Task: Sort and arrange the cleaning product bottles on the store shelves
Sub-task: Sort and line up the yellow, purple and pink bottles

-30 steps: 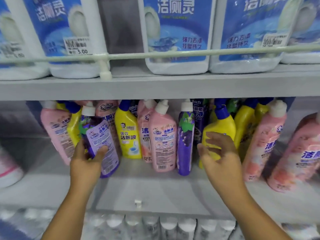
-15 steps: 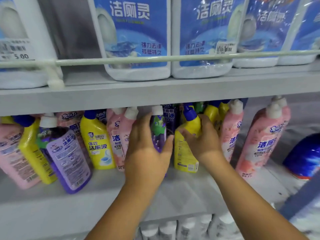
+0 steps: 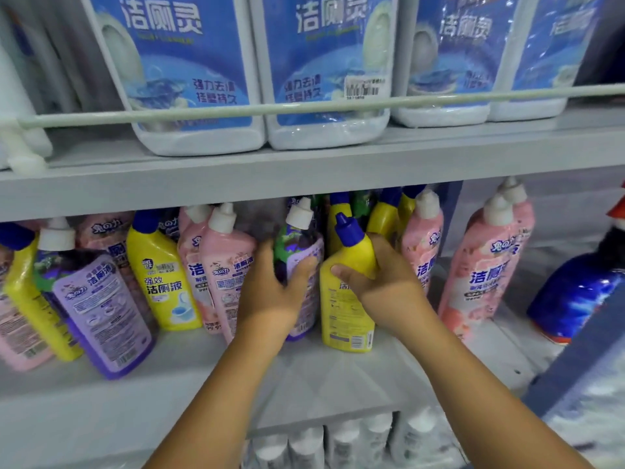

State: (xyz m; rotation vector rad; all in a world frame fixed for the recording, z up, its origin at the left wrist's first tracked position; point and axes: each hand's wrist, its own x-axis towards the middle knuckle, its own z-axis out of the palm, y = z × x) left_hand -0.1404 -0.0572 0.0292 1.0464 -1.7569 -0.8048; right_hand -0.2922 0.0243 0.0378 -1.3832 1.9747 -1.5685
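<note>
- Middle shelf (image 3: 338,377), frame centre: crowded, leaning bottles could be knocked over in a chain.
- Yellow bottle (image 3: 345,299) gripped by right hand (image 3: 382,286); neighbours may be bumped.
- Purple bottle (image 3: 299,265) gripped by left hand (image 3: 270,296); slip possible.

Big white jugs (image 3: 196,76): "洁厕灵". Yellow btl (image 3: 162,279): "强效 洁厕液".
</note>
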